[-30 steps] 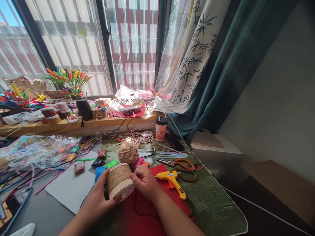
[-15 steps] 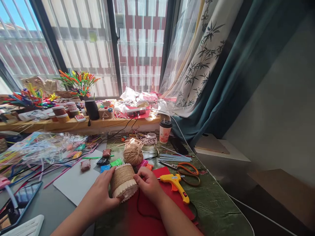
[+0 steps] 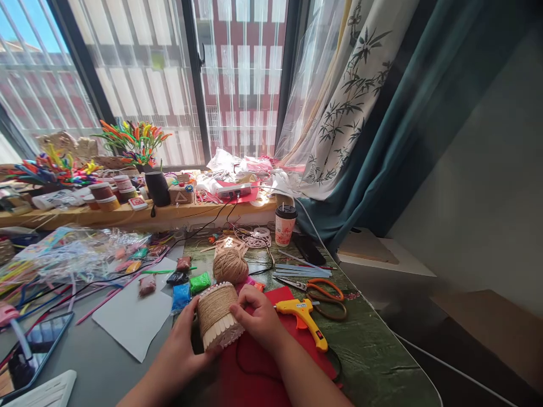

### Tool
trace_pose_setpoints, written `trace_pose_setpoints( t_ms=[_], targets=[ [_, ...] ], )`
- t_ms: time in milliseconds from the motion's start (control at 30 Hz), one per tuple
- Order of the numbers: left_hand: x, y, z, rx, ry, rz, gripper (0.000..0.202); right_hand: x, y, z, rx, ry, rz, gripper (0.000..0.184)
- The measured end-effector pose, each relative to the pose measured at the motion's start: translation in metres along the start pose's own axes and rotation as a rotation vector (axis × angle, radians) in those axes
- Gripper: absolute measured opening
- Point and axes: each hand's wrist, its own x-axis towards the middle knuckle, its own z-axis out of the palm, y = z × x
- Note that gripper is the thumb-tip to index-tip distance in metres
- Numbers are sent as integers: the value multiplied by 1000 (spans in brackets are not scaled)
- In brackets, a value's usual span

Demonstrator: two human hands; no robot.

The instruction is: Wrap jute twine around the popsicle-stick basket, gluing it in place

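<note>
A round container (image 3: 217, 310), wrapped in brown twine, lies tilted between my hands. White beads line its rim, and pale wooden slats show at its lower end. My left hand (image 3: 189, 339) is wrapped round its left side, with the thumb along the lower edge. At the container's right side, my right hand (image 3: 255, 316) is closed, its thumb and curled fingers pressed against the twine. Whether a loose twine end sits in that pinch is hidden. Just behind the container rests a ball of twine (image 3: 231, 266). A yellow glue gun (image 3: 303, 319) lies right of my right hand.
Red felt (image 3: 254, 376) lies under my hands. Orange-handled scissors (image 3: 324, 294), glue sticks (image 3: 303, 271), a phone (image 3: 309, 249) and a lidded paper cup (image 3: 285, 226) are to the right. Clay packets (image 3: 199, 282), white paper (image 3: 131, 325) and a tablet (image 3: 38, 350) are leftward.
The container has shifted slightly right and tipped a little, with my left hand moving along with it. More of the blue packet shows now. My right hand stays pressed at the container's side.
</note>
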Motion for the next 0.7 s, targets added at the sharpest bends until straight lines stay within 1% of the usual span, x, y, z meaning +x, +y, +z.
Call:
trace_pose_setpoints(
  t_ms=[100,200,267,300,333,367,433,500,533,700],
  targets=[
    [10,6,-16,114,-91,37,98,0,-3,3,-11,5,8,39],
    [23,22,-29,160,-149,99,110,-1,-7,4,-11,-16,10,37],
    [30,37,-29,150,-121,227,127,-1,-9,3,-17,-37,7,38],
    [33,45,-26,142,-117,294,131,-1,-9,2,-23,-45,2,38],
    [35,52,-22,145,-126,329,131,-2,-9,2,-28,-50,-5,39],
    [36,57,-17,164,-140,353,127,-2,-9,1,-34,-54,-13,39],
    [38,61,-9,215,-122,341,108,-2,-8,-1,-47,-66,-29,38],
    [38,59,-5,254,-103,322,92,-2,-5,-2,-65,-71,-39,36],
    [38,57,-5,264,-96,316,87,-2,-4,-2,-81,-70,-42,36],
    [30,43,-14,253,-58,265,81,-2,2,-2,-162,-60,-26,34]
  ],
)
